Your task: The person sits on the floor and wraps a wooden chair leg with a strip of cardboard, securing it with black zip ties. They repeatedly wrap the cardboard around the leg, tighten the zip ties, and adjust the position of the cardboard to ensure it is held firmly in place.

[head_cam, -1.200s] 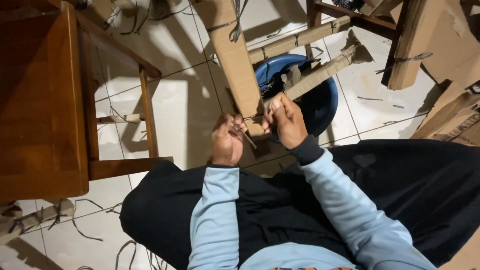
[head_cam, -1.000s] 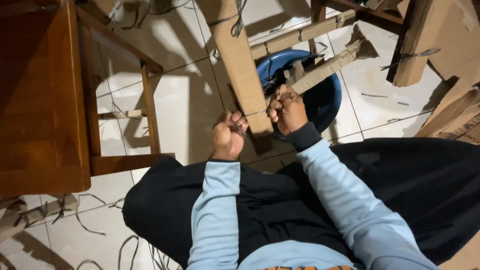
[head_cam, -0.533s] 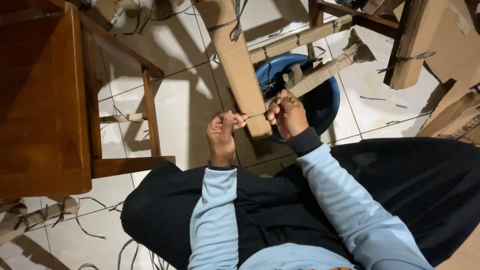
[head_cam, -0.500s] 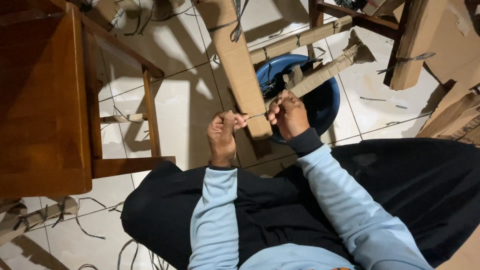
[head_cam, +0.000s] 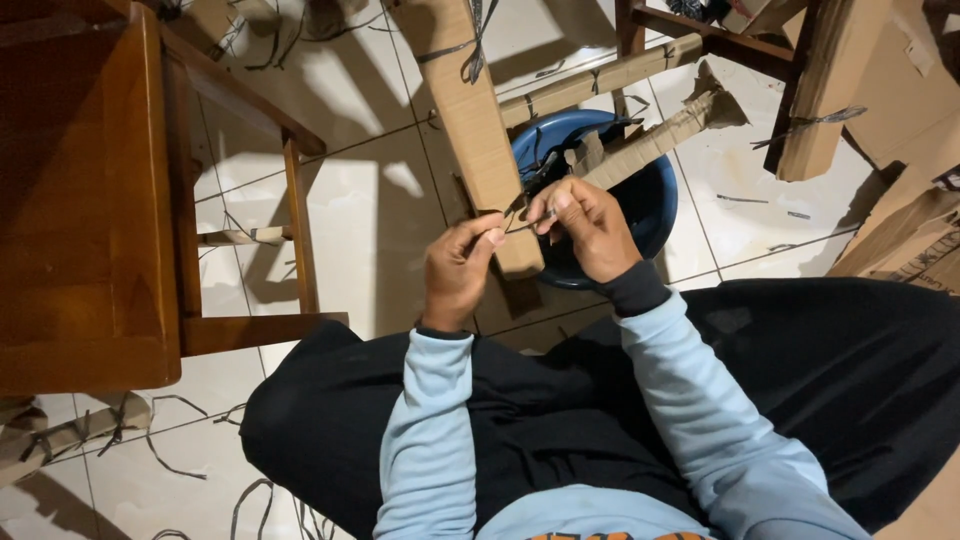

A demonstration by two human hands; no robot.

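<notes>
left hand (head_cam: 458, 275): fingers pinch thin strap (head_cam: 520, 223), frame centre
right hand (head_cam: 588, 228): fingers pinch strap's other end
behind: cardboard-wrapped leg (head_cam: 470, 110)

Flattened brown cardboard packaging (head_cam: 905, 90) is seen at the upper right on the floor (possibly opened boxes); no labels, signs or screens.

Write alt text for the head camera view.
Seen from above, a seated person's left hand and right hand pinch a thin dark strap against a cardboard-wrapped bar. A blue basin sits behind on the white tiled floor, a wooden chair alongside.
</notes>
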